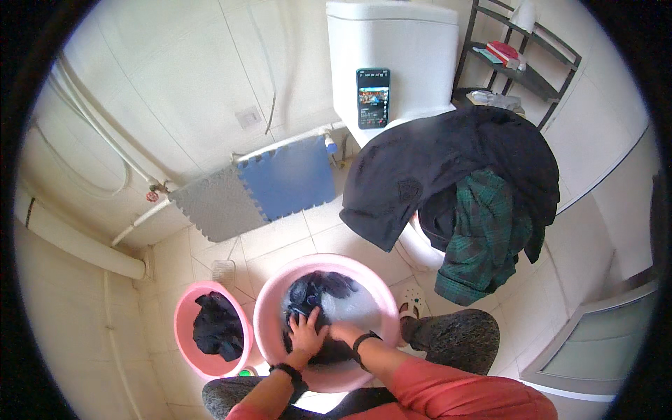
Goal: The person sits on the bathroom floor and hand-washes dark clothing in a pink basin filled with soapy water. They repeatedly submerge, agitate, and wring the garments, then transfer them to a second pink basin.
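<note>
A large pink plastic basin (386, 336) stands on the floor between my knees, with sudsy water (357, 310) in it. A soaked dark garment (336, 353) lies in the water along the basin's left and near side. My left hand (308, 333) rests on this cloth, palm down and fingers spread. Close beside it, my right hand (344, 333) points left over the garment; its fingertips are hidden, so I cannot tell whether it grips the fabric. Left of the basin, a smaller pink bucket (181, 323) holds dark clothing (218, 328).
Dark garments (451, 136) and a green plaid shirt (475, 236) hang over the toilet (394, 31). A lit phone (374, 100) leans against its tank. Foam mats (289, 178) lean by the wall near a red-handled valve (152, 196). A corner shelf (530, 79) stands back right.
</note>
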`<state>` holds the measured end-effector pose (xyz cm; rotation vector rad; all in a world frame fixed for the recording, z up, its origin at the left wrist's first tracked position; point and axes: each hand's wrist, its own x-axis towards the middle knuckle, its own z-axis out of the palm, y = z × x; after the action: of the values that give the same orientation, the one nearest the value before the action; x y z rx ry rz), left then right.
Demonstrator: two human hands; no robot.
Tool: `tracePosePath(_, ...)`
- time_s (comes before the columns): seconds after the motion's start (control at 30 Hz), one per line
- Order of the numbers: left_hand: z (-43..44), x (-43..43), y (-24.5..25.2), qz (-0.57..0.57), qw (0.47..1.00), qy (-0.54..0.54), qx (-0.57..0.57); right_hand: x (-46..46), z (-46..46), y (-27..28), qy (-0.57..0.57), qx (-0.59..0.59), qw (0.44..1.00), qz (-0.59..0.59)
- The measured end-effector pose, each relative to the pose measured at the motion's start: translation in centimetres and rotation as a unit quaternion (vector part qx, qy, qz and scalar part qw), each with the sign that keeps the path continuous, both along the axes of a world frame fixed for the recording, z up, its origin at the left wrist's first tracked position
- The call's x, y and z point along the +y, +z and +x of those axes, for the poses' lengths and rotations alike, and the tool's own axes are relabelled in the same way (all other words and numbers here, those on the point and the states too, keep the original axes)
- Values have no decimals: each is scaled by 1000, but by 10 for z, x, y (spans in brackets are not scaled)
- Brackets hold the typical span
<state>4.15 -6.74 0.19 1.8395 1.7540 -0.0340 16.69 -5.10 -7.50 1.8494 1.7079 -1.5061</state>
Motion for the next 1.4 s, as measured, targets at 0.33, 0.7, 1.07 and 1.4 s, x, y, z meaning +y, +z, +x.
tracePosePath(0.33,-24,92,-53,-41,998,28,34,1,2,-7,12,8,999,48)
tracePosePath(0.7,8,0,-3,-12,1000,12,-18,-1,1,-38,-154,100,983,-8)
tracePosePath(1.07,-10,102,-51,-65,993,99,1,12,1,-35,221,-29,972,68)
tracePosePath(1.4,3,14,1,-21,1000,17,-2,16,2,0,17,-12,1000,-5)
